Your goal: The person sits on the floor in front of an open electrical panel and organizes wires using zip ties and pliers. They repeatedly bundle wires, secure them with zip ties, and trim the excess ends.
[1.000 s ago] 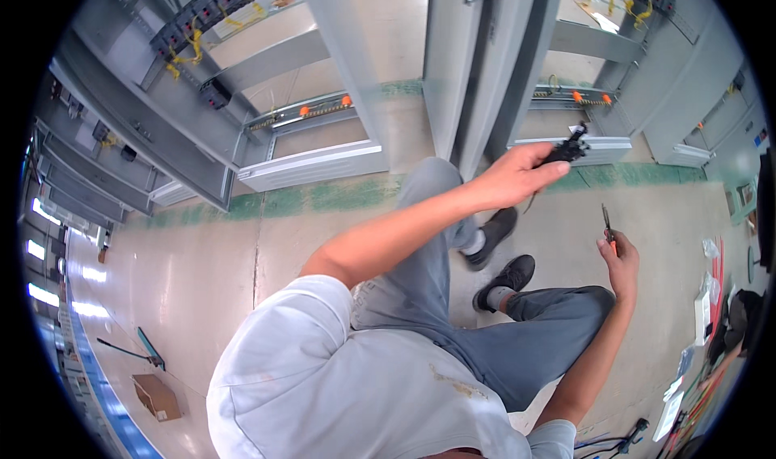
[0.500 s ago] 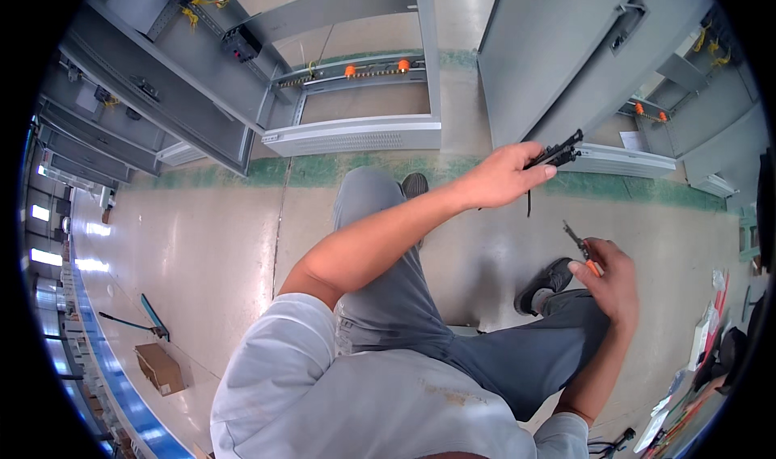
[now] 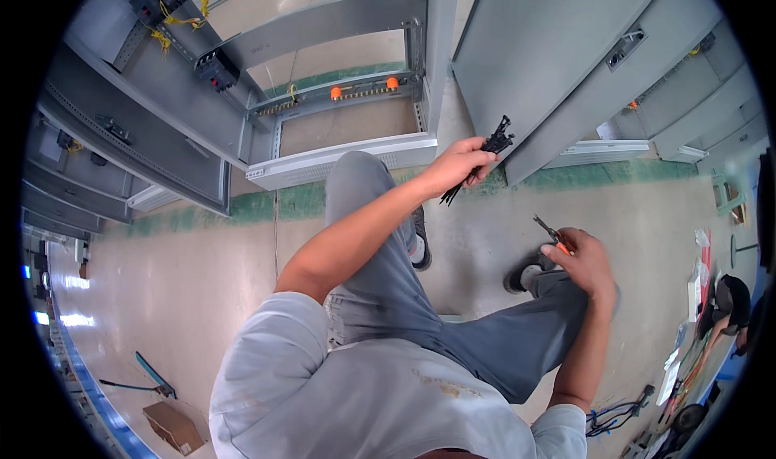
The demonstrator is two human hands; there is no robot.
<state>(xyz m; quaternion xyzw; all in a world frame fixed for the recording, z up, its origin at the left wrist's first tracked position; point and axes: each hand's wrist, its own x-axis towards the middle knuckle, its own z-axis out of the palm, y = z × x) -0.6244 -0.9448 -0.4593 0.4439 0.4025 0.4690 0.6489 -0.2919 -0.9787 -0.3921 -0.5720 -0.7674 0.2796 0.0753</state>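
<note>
Now gripping black cable ties [image 3: 498, 138] in the left hand [image 3: 459, 168], brought nearer the lower right corner of the open cabinet [image 3: 284, 173]; holding orange-handled pliers [image 3: 554, 236] in the right hand [image 3: 587, 261], so only carrying.

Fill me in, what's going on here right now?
The person's left hand grips a bunch of what look like black cable ties. The right hand holds orange-handled pliers, clear of the ties. Both hands are raised above the floor, near an open grey cabinet.
</note>
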